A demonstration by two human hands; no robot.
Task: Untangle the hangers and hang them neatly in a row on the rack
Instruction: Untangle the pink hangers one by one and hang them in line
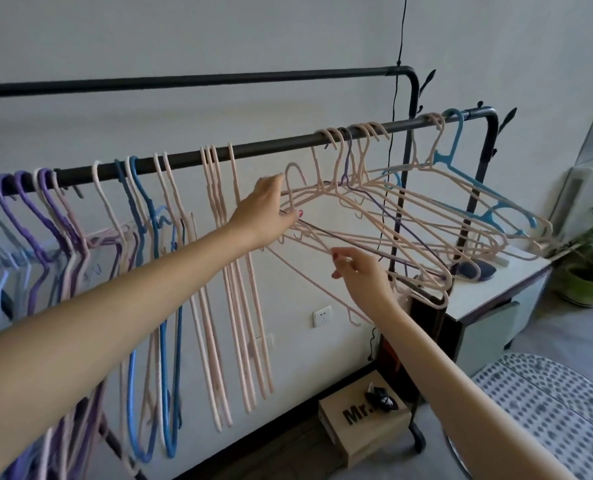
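Note:
A black rack rail (270, 147) runs from lower left to upper right. Purple, blue and pink hangers (215, 188) hang in a row along its left and middle part. On the right a tangle of pink hangers (409, 216), with one purple and one light blue hanger (461, 168), hangs skewed from the rail. My left hand (263, 216) grips the left ends of several tangled pink hangers; one hanger's hook (293, 171) stands free just below the rail. Lower down, my right hand (357, 271) pinches a bar of a pink hanger.
A second, higher black rail (218, 79) runs behind. A black cord (397, 98) hangs down through the tangle. A white cabinet (489, 296) stands at the right with a potted plant (589, 265) beyond. A cardboard box (364, 431) and a dotted rug (547, 410) lie on the floor.

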